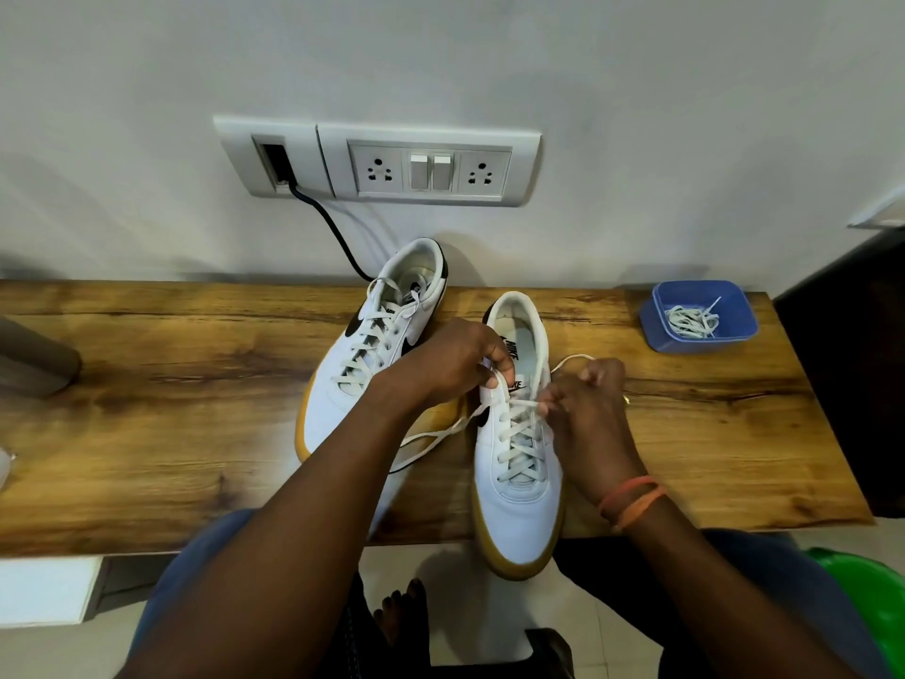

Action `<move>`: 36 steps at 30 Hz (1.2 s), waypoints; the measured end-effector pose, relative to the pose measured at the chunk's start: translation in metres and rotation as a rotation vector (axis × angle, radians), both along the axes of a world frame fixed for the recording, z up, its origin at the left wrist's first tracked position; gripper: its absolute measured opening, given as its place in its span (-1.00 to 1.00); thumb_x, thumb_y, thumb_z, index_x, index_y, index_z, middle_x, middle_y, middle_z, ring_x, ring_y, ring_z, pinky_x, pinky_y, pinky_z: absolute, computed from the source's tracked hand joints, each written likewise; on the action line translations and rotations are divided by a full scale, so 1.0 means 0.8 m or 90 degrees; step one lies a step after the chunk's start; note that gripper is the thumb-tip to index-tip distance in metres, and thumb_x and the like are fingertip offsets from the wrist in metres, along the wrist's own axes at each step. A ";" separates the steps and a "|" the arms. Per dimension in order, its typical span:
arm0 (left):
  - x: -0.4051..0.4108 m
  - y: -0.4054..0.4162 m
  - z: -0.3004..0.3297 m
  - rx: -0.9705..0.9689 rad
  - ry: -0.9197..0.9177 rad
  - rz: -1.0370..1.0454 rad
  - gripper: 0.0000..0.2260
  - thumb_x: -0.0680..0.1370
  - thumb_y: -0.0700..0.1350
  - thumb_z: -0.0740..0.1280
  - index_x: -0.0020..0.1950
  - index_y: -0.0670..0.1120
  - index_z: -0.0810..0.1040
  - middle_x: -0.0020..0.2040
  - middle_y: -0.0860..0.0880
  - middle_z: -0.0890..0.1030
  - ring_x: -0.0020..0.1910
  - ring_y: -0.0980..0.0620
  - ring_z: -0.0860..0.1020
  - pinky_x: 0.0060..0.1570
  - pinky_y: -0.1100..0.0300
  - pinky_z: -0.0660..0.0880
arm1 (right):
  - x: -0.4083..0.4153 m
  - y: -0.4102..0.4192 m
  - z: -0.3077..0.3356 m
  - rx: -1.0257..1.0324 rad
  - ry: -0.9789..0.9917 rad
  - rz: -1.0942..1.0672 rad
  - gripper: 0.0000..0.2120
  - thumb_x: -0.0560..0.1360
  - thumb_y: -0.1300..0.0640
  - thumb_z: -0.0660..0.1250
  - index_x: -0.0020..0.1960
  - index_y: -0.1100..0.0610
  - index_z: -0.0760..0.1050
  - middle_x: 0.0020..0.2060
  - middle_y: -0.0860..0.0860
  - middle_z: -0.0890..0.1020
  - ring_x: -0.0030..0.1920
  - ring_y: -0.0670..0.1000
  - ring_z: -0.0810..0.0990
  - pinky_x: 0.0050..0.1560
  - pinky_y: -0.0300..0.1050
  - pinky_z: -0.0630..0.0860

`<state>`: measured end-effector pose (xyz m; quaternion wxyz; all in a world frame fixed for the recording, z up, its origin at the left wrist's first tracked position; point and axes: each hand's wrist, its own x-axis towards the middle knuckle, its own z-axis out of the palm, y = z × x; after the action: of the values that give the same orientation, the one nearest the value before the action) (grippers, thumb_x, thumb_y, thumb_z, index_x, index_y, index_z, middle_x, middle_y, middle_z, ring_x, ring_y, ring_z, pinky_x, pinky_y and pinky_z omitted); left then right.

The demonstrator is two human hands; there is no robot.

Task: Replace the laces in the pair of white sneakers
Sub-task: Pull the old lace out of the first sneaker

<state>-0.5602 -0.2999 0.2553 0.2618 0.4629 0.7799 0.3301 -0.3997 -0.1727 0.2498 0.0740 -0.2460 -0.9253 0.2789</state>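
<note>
- I saw the right shoe (pixel 520 463) lying with its long axis running from the tabletop's (pixel 171 394) near edge toward the far edge, toe overhanging the near edge toward me, heel opening pointing at the wall.
- My left hand (pixel 450 365) sat at the shoe's upper eyelets on its left side, fingers curled round the lace (pixel 440 436) there; a loose length of that lace trailed down and left across the tabletop, toward the left shoe (pixel 377 355).
- My right hand (pixel 585 409) was on the shoe's right side, fingers pinching the other lace end just beside the top crossings, with a loop of it arcing up behind the knuckles.
- Both hands were touching the shoe; I judged the right one nearer to the next open eyelet, though I could not tell which eyelets were free under the fingers.
- The lower rows looked laced already, so I judged the next pull had to run along the shoe's axis, toward the far edge.
- The left shoe lay just beside, angled toward the far edge, fully laced, and close to the trailing lace; room on that side was tight.
- To the right the wood was open as far as the blue tub (pixel 699 317) of laces near the far right corner.
</note>
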 end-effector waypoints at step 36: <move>0.001 -0.002 0.003 -0.013 -0.059 0.029 -0.81 0.38 -0.28 0.53 -0.04 -0.09 0.72 -0.05 -0.02 0.68 -0.18 0.18 0.54 -0.13 0.27 0.47 | -0.003 -0.016 0.030 0.149 -0.070 0.000 -0.78 0.35 0.01 0.54 -0.02 -0.17 0.65 0.14 -0.01 0.38 0.23 0.11 0.31 0.18 0.08 0.20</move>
<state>-0.5597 -0.3018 0.2575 0.2949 0.4263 0.7805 0.3494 -0.4024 -0.1852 0.2735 0.0510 -0.2504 -0.9543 0.1548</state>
